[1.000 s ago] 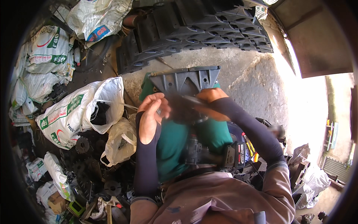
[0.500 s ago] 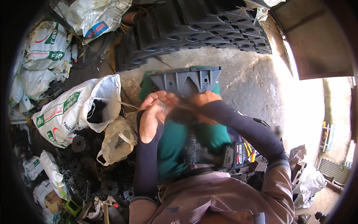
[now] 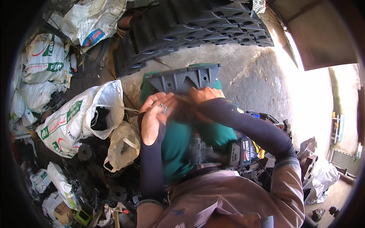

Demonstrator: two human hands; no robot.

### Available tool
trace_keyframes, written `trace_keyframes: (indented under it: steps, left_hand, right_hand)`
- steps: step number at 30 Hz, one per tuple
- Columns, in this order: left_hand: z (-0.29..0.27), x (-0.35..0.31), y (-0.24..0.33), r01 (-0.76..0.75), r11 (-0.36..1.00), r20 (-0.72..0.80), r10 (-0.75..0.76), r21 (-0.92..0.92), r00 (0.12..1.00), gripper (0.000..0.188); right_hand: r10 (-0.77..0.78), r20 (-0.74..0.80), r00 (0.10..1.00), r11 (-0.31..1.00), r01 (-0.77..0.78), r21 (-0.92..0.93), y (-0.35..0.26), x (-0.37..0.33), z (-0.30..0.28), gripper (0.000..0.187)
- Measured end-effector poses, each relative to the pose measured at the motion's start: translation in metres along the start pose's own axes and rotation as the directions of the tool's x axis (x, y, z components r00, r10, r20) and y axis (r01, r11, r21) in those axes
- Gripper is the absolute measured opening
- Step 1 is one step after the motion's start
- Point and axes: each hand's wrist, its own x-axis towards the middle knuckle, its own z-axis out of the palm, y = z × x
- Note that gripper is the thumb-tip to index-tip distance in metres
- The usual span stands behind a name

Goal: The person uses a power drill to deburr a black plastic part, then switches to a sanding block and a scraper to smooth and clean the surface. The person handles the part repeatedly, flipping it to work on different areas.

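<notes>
A black moulded plastic part (image 3: pixel 182 80) with triangular ribs and bolt holes rests across my green-trousered knees. My left hand (image 3: pixel 155 114) is cupped palm-up at its lower left, with a few small metal screws (image 3: pixel 163 108) lying in the fingers. At the part's lower right edge is my right hand (image 3: pixel 206 95), its fingers curled in against the part; the fingertips and anything in them are hidden. The space between the hands is dark and blurred. On my lap lies a cordless power tool (image 3: pixel 201 150) with a black battery pack (image 3: pixel 240 152).
Stacked black plastic panels (image 3: pixel 197 28) stand ahead on the concrete floor (image 3: pixel 254 72). To the left are an open white sack (image 3: pixel 72 119) holding dark pieces, a beige plastic bag (image 3: pixel 122 150) and piled black round parts (image 3: pixel 118 193). Hand tools (image 3: pixel 259 149) lie by my right hip.
The view has shifted slightly. My right hand has moved a little up and left along the plastic part. My left hand stays cupped around the screws.
</notes>
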Motion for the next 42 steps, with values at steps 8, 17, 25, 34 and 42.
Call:
trace_keyframes:
  steps: [8, 17, 25, 34, 42]
  left_hand:
    - [-0.056, -0.023, 0.008, -0.137, 0.952, -0.222, 0.076, -0.274, 0.972, 0.038]
    - [-0.1, -0.021, -0.016, -0.173, 0.924, -0.58, -0.062, -0.341, 0.813, 0.037]
    - [-0.013, -0.019, -0.006, -0.133, 0.988, -0.07, 0.139, 0.079, 0.988, 0.022]
    - [0.037, 0.016, -0.004, 0.041, 0.9, -0.139, 0.022, 0.434, 0.99, 0.015]
    - [0.036, 0.025, -0.011, -0.041, 0.878, -0.159, 0.132, 0.477, 0.978, 0.017]
  right_hand:
    - [-0.083, -0.264, 0.961, 0.683, 0.248, 0.687, 0.042, -0.077, -0.065, 0.031]
    - [0.065, -0.278, 0.959, 0.478, 0.214, 0.852, 0.057, -0.097, -0.048, 0.043]
    - [-0.119, -0.609, 0.784, 0.789, 0.447, 0.421, 0.025, -0.101, -0.011, 0.021]
    - [-0.191, -0.691, 0.697, 0.798, 0.52, 0.304, -0.001, -0.092, -0.012, 0.032]
    - [-0.194, -0.691, 0.697, 0.853, 0.468, 0.232, -0.003, -0.096, -0.01, 0.025]
